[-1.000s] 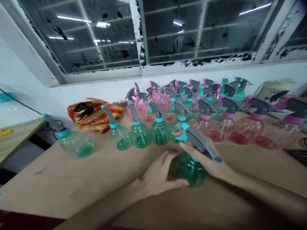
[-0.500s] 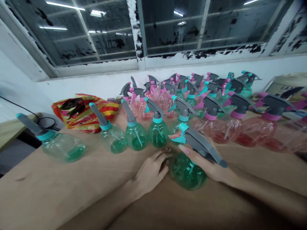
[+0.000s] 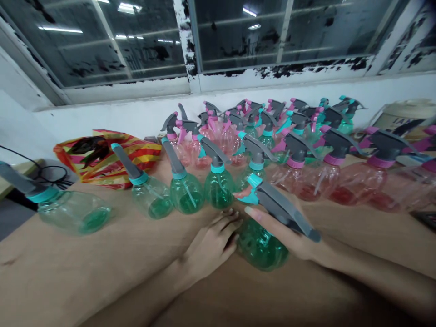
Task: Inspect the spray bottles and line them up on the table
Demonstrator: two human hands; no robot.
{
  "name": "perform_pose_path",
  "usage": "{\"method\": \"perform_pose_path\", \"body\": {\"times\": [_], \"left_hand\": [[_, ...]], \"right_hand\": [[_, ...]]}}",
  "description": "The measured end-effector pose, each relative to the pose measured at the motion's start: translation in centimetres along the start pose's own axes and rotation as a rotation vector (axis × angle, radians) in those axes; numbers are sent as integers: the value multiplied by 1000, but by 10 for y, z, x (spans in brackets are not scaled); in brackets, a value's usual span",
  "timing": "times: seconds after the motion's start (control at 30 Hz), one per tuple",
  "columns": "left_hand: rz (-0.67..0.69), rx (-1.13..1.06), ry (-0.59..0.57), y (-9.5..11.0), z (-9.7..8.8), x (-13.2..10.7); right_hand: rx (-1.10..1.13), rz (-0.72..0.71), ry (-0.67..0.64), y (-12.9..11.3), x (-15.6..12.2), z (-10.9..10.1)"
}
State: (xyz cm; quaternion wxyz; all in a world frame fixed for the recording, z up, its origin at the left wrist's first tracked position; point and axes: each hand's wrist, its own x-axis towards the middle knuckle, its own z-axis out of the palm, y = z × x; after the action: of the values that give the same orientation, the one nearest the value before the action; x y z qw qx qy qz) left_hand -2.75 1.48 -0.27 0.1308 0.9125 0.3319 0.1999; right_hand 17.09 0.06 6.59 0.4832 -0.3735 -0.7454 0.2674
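Observation:
Close in front of me is a clear green spray bottle [image 3: 263,247] with a grey head and a turquoise trigger and nozzle, part full of green liquid. My right hand [image 3: 286,231] is closed around its neck just below the head, thumb along the near side. The bottle leans a little, its nozzle pointing left. My left hand [image 3: 211,243] lies low over the table at the bottle's left side, fingers loosely bent and apart, the tips close against it; whether they touch cannot be made out. Behind it stand more green spray bottles [image 3: 186,193].
Pink spray bottles [image 3: 340,184] stand in a row at the right, with several pink and green ones crowded behind. A red and yellow plastic bag [image 3: 112,159] lies at the back left of the wooden table [image 3: 85,272]. A white tub [image 3: 405,113] stands at the back right.
The view has turned slightly to the right, so the surroundings sit further left. My left hand has come a little nearer to the bottle. My right hand keeps its grip on the neck.

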Motion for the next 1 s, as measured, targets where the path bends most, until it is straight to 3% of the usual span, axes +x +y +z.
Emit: {"method": "perform_pose_path", "body": {"times": [0.3, 1.0], "left_hand": [[42, 95, -49, -3, -1, 0], [95, 306, -108, 1, -6, -1]], "right_hand": [[-50, -14, 54, 0, -4, -1], [-22, -40, 9, 1, -7, -4]]}}
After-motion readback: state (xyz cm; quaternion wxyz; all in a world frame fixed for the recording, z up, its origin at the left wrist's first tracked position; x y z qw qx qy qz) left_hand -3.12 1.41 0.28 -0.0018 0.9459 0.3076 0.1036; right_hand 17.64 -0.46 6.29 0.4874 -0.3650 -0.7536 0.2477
